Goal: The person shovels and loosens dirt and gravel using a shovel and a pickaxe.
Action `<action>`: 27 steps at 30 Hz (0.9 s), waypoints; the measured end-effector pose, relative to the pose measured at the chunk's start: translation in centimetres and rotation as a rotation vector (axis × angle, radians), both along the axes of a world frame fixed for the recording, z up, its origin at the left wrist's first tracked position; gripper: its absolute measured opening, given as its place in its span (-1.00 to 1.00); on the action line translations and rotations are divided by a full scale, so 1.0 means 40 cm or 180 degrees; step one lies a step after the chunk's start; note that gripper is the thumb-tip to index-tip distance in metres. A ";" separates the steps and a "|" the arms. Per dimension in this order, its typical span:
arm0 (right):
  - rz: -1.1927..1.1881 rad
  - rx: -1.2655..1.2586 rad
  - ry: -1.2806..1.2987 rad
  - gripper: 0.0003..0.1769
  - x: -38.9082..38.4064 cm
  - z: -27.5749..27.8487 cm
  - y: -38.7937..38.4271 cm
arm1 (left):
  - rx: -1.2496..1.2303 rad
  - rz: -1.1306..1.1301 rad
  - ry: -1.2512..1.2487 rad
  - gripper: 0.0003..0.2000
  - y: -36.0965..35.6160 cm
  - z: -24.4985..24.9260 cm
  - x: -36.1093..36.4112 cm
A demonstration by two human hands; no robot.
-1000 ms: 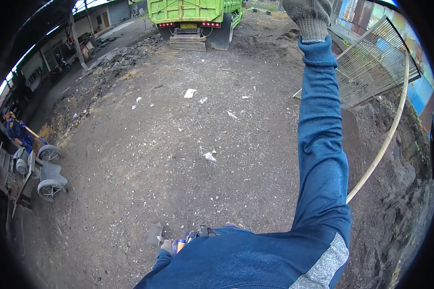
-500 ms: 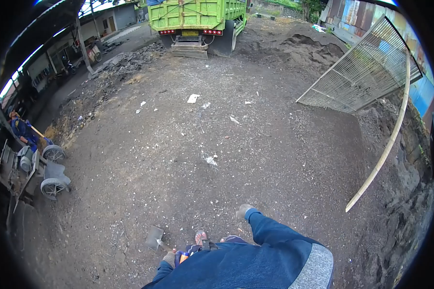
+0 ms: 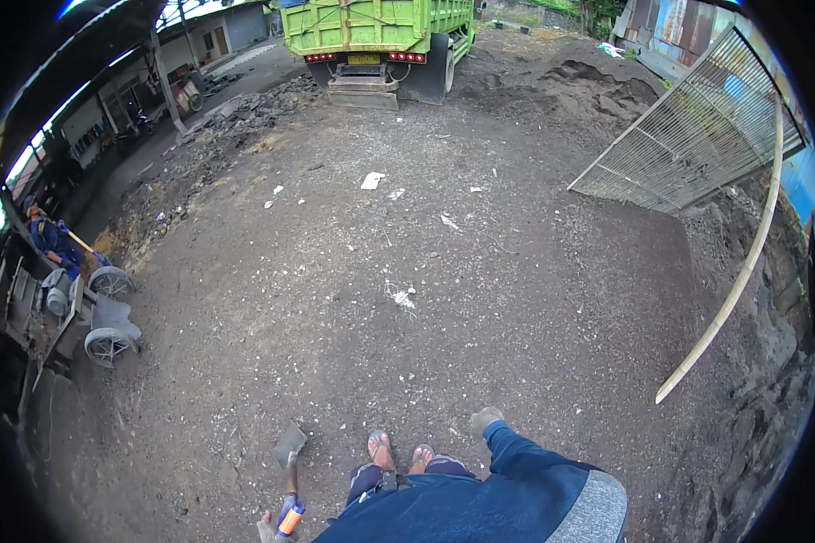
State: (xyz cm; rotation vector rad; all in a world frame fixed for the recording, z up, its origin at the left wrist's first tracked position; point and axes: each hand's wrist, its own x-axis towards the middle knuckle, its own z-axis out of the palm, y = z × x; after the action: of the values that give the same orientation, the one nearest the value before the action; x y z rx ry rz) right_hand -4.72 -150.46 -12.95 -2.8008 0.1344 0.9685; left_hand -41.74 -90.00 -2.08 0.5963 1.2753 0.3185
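At the lower edge, my left hand (image 3: 269, 530) is closed at the purple-and-orange handle end of a short shovel (image 3: 290, 445). The shovel's flat grey blade points forward, close over the dark gravel. Out to the right of my body, my right hand (image 3: 486, 419) shows as a rounded grey shape past a blue sleeve, with its fingers hidden from this view. Below me, my sandalled feet (image 3: 381, 449) stand on the ground between the two hands.
A green dump truck (image 3: 358, 27) stands ahead. A large slatted metal screen (image 3: 688, 127) leans at right, with a long curved pole (image 3: 724, 308) beside it. At left, a person (image 3: 50, 240) with a yellow-handled tool is by a wheeled machine (image 3: 109, 317). Scraps of litter (image 3: 400, 297) lie on the gravel.
My left hand has moved left and down, away from my body, and the shovel's handle has swung with it. My right hand has shifted slightly right and lower.
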 end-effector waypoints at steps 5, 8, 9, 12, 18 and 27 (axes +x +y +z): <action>-0.0278 0.0082 -0.0022 -0.48 0.046 0.123 0.062 | 0.0368 0.0191 -0.0229 -0.57 0.149 0.072 -0.059; -0.0060 0.0126 -0.0093 -0.46 0.043 0.172 0.131 | -0.0960 0.2274 -0.1241 -0.55 0.099 0.320 0.081; -0.0028 0.0170 -0.0040 -0.48 0.045 0.161 0.142 | -0.0361 0.2341 -0.1163 -0.52 0.124 0.292 0.085; 0.0208 0.0248 0.0008 -0.51 0.070 0.095 0.177 | -0.0083 0.2190 -0.0985 -0.55 0.173 0.301 0.125; -0.0027 0.0153 -0.0109 -0.50 0.109 0.244 0.200 | 0.0418 0.1751 -0.1068 -0.67 0.351 0.247 0.205; -0.0892 0.0033 0.0101 -0.50 0.025 0.209 0.313 | 0.0900 0.1674 -0.1159 -0.69 0.641 0.339 0.227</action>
State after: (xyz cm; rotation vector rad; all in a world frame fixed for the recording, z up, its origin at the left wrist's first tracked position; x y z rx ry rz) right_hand -3.71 -137.94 -4.60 -2.6615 0.5089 0.9409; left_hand -32.66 -64.37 11.49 0.4045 1.0215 1.0110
